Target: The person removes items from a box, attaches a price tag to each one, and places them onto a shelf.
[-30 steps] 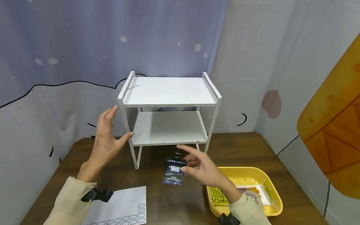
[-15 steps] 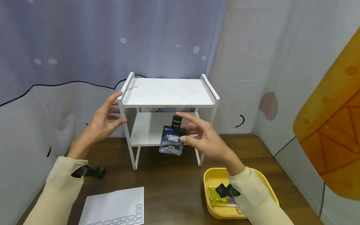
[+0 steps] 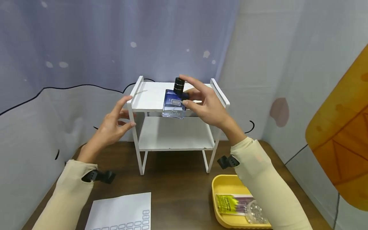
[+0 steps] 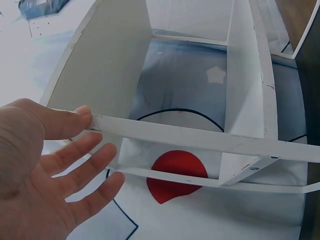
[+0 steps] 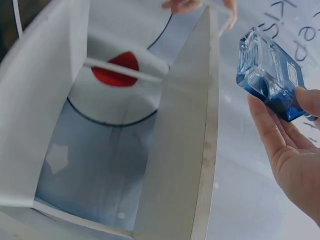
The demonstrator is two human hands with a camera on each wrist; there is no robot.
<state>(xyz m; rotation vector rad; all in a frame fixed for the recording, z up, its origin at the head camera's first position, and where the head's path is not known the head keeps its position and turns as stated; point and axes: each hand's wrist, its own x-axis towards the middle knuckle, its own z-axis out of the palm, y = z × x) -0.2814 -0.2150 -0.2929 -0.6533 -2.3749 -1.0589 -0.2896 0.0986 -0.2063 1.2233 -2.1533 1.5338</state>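
Note:
A blue glass perfume bottle (image 3: 173, 107) with a black cap hangs upright, slightly tilted, in front of the upper board of the white two-tier shelf (image 3: 175, 134). My right hand (image 3: 205, 105) holds it from the right, with the thumb on its front and the index finger at the cap. In the right wrist view the base of the perfume bottle (image 5: 270, 70) shows apart from the shelf's top board (image 5: 185, 130). My left hand (image 3: 115, 123) grips the shelf's left front post, thumb on the frame (image 4: 165, 131) and the other fingers loosely spread behind.
A yellow basket (image 3: 217, 207) at the front right holds a yellow-green packet (image 3: 227, 204) and a clear round item (image 3: 254, 212). White paper with printed boxes (image 3: 120, 207) lies front left on the brown table (image 3: 178, 191). A patterned curtain (image 3: 86, 41) hangs behind the shelf.
My right hand has raised the perfume bottle from below the lower board to the upper board's level. My left hand has moved in from beside the shelf and taken hold of its post.

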